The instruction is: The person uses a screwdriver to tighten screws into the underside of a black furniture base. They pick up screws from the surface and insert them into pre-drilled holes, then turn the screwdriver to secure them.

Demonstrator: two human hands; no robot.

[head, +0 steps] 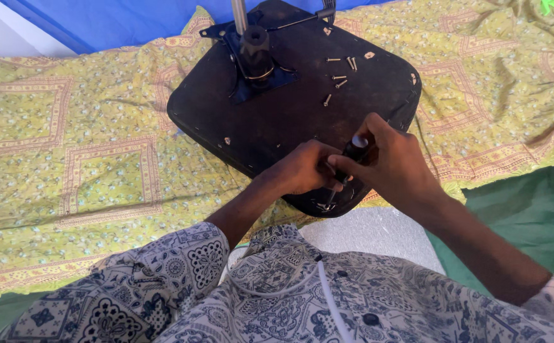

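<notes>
Screwdriver (pixel 351 159): upright at near edge of upturned chair seat (pixel 289 121); right hand (pixel 394 166) fingers wrapped around handle, left hand (pixel 302 170) fingers pinching shaft; loose screws (pixel 340 71) farther off.

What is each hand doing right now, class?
Left hand: closed around the screwdriver shaft, low down.
Right hand: closed on the screwdriver's black handle.

Short-sleeved shirt (pixel 277 298), dark blue-and-white paisley print, buttoned.

Both hands (pixel 353 168) on screwdriver (pixel 352 155)
</notes>
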